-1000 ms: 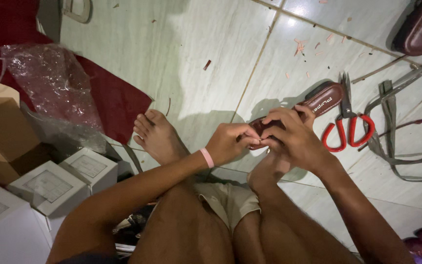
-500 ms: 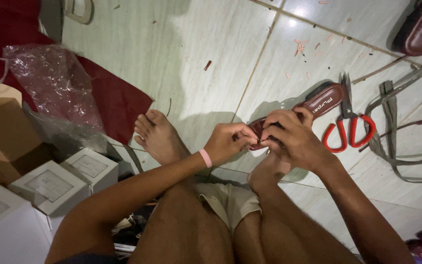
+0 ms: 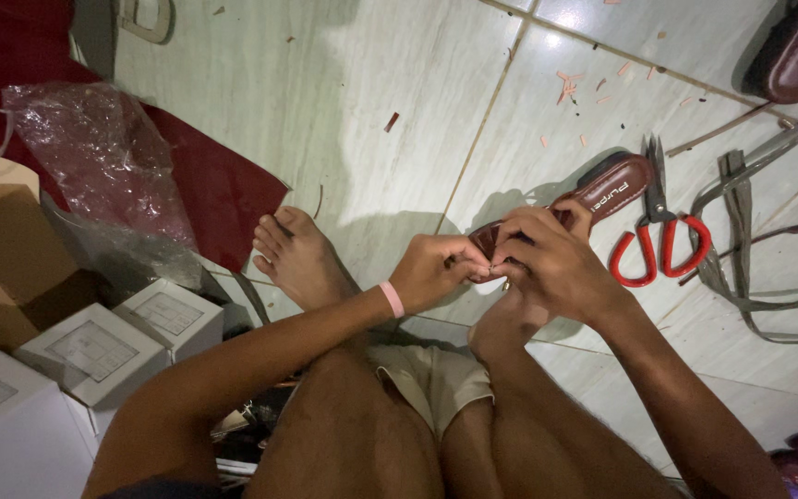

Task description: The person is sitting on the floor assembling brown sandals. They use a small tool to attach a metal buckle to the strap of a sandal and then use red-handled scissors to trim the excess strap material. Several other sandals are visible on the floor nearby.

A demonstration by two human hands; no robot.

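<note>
The brown sandal sole lies propped on the tiled floor, its near end pinched by both hands. The left hand and right hand each keep a clenched grip on that end, fingertips meeting over it. This looks like fine fitting work, calling for steady pressure. Red-handled scissors lie just beside the sole, loose straps beyond.

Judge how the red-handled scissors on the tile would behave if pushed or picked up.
The red-handled scissors lie flat on smooth floor tile, so they would probably slide, not roll. Metal blades suggest they are stiff and fairly heavy for their size. The loop handles look easy to hook.
</note>
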